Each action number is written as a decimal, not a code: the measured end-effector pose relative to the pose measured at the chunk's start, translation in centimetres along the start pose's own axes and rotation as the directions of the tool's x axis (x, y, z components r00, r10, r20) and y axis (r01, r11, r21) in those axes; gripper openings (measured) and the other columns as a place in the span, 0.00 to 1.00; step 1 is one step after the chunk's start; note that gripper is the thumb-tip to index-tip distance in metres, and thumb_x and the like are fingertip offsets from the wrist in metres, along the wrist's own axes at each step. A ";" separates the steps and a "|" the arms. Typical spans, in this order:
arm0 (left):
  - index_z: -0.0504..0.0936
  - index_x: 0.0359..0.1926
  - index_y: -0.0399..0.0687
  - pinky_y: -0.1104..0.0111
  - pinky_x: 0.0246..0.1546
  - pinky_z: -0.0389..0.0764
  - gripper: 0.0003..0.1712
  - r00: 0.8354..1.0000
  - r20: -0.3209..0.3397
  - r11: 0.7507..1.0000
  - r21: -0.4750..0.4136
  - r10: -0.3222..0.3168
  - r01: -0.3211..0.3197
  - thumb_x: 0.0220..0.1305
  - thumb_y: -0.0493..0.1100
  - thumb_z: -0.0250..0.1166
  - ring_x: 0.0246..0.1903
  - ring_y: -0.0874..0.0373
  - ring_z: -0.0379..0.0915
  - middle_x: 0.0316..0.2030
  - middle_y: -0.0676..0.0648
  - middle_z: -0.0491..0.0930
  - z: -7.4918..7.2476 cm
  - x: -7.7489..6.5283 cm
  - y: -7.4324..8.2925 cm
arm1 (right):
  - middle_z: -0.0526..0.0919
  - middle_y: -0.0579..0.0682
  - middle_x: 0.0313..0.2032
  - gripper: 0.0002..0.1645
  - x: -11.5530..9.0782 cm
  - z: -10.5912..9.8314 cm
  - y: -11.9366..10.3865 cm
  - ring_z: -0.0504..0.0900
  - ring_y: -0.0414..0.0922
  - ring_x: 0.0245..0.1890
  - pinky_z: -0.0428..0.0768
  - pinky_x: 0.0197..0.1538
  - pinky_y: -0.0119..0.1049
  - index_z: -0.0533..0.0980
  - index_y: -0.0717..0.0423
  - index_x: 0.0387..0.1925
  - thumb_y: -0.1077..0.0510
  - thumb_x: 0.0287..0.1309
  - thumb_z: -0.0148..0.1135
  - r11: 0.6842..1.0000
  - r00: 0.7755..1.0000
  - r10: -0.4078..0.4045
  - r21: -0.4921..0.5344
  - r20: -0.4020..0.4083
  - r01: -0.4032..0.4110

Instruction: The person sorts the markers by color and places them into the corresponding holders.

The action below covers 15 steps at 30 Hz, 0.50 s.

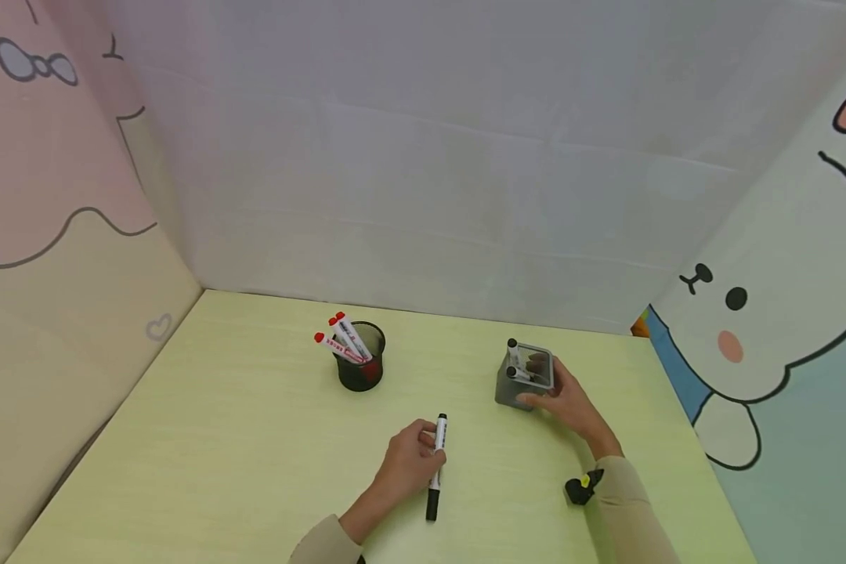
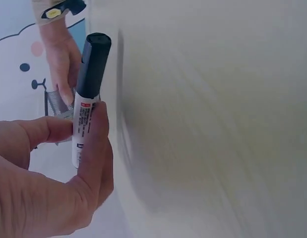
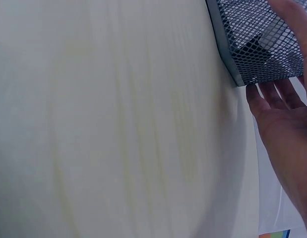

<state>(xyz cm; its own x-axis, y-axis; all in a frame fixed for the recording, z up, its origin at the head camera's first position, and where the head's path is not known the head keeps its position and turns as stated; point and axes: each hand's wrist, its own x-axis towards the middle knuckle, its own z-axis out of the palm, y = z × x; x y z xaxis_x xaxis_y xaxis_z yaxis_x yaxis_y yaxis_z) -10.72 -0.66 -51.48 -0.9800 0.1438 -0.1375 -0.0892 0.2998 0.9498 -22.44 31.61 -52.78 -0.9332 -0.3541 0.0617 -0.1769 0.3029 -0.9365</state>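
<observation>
My left hand [image 1: 403,464] pinches a white marker with a black cap [image 1: 432,501] between thumb and fingers. In the left wrist view, the marker [image 2: 86,119] tilts slightly, its black cap end pointing up past the fingertips. Off to the right, my right hand [image 1: 569,403] grips a grey square mesh pen holder [image 1: 509,393], thumb on the near side and fingers round the far side. Black-capped white markers [image 1: 513,352] lean inside that holder. Through the mesh wall [image 3: 257,59] in the right wrist view, a marker shows dimly.
A round black mesh pen cup [image 1: 362,377] stands to the left at the back, with several red-capped white markers [image 1: 348,338] leaning in it. The pale yellow table [image 1: 218,439] meets a white back wall [image 1: 423,196] and printed side panels.
</observation>
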 end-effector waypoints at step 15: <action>0.75 0.60 0.33 0.63 0.30 0.88 0.23 0.999 -0.035 0.976 -0.215 0.027 -0.034 0.66 0.35 0.68 0.40 0.53 0.81 0.42 0.42 0.80 -0.8 0.7 1.8 | 0.67 0.62 0.68 0.46 0.0 0.0 0.1 0.66 0.57 0.69 0.70 0.61 0.18 0.59 0.58 0.74 0.65 0.61 0.73 1.000 1.000 -0.001 -0.008 -0.010 0.001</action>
<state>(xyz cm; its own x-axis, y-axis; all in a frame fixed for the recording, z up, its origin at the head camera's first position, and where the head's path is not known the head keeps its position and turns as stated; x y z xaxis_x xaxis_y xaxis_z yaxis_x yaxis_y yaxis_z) -11.70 -0.79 -49.66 -0.9878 0.1184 -0.1014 -0.0917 0.0846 0.9922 -22.50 31.62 -52.88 -0.9359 -0.3459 0.0662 -0.1805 0.3096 -0.9336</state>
